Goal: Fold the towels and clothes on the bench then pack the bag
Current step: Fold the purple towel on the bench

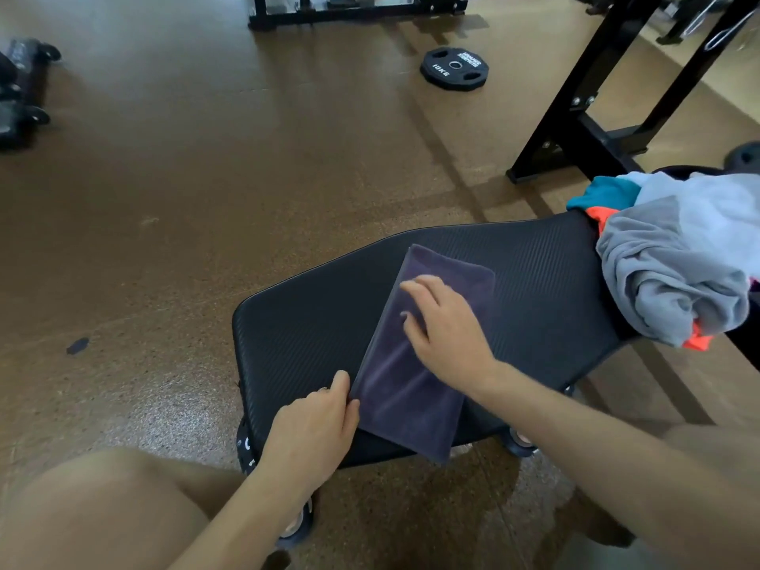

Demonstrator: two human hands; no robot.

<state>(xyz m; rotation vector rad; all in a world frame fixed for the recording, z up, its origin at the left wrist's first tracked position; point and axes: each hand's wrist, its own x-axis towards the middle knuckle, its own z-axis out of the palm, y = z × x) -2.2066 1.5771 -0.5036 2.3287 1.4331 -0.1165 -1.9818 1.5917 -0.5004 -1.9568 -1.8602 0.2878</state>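
Observation:
A dark purple towel [405,388], folded into a narrow strip, lies across the black padded bench [312,327], its near end hanging over the bench's front edge. My right hand [444,327] lies flat on the towel's middle with fingers spread. My left hand [320,425] pinches the towel's near left edge between thumb and fingers. On the bench's right end sits a loose heap of clothes: a grey garment [678,273], a teal piece [604,193] and an orange piece [699,341]. No bag is in view.
A black 10 kg weight plate [454,68] lies on the brown floor beyond the bench. A black rack frame [584,117] stands at the right. Dark wheeled equipment [20,88] sits at the far left. My bare knee [103,508] is at the lower left.

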